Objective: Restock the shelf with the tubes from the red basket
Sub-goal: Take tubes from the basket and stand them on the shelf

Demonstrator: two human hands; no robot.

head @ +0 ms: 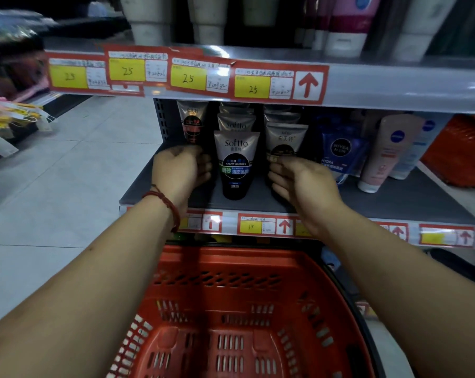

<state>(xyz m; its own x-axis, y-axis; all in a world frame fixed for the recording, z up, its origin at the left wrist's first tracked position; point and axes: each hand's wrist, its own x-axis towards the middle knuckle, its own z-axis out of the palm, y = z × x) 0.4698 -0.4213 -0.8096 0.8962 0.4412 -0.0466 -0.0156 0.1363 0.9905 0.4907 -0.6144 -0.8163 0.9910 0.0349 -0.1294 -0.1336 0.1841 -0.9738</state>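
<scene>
Three rows of grey-and-black Softto tubes stand cap-down on the grey shelf (394, 203). My left hand (180, 170) curls round the base of the left tube (192, 121). The middle front tube (235, 165) stands free between my hands. My right hand (299, 181) grips the lower part of the right front tube (285, 140), thumb on its front. The red basket (244, 309) sits below the shelf, in front of me, and no tubes show inside it.
Blue Nivea Men packs (340, 151) and a pink Nivea tube (386, 154) stand to the right, with a second red basket (460, 148) at the far right of the shelf. An upper shelf with price labels (252, 83) hangs overhead. Tiled floor (67, 173) lies left.
</scene>
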